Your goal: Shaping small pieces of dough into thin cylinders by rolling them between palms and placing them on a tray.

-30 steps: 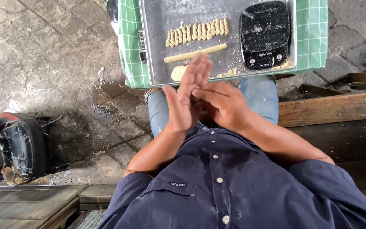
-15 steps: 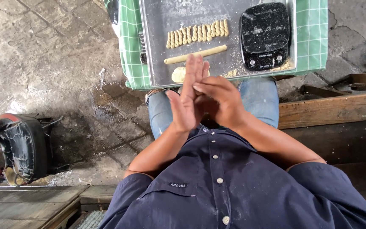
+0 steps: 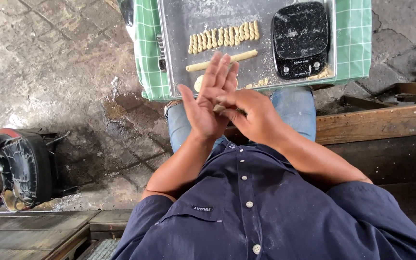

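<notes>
My left hand (image 3: 207, 105) is held up flat, palm turned right, fingers spread over the near edge of a metal tray (image 3: 179, 29). My right hand (image 3: 255, 118) presses a small pale dough piece (image 3: 219, 109) against that palm. On the tray lie a row of several short twisted dough pieces (image 3: 223, 37), a long dough rope (image 3: 221, 61) and a dough lump (image 3: 198, 84) partly hidden behind my left hand. Both hands hover above my knees, clear of the tray.
A black kitchen scale (image 3: 299, 38) dusted with flour sits on the tray's right side. The tray rests on a green checked cloth (image 3: 145, 48). A wooden bench plank (image 3: 376, 125) runs to my right. A worn black seat (image 3: 20, 163) stands on the stone floor at left.
My right hand has slid back toward my body across the left palm, and the left fingers have spread wider. The dough piece now shows between the hands.
</notes>
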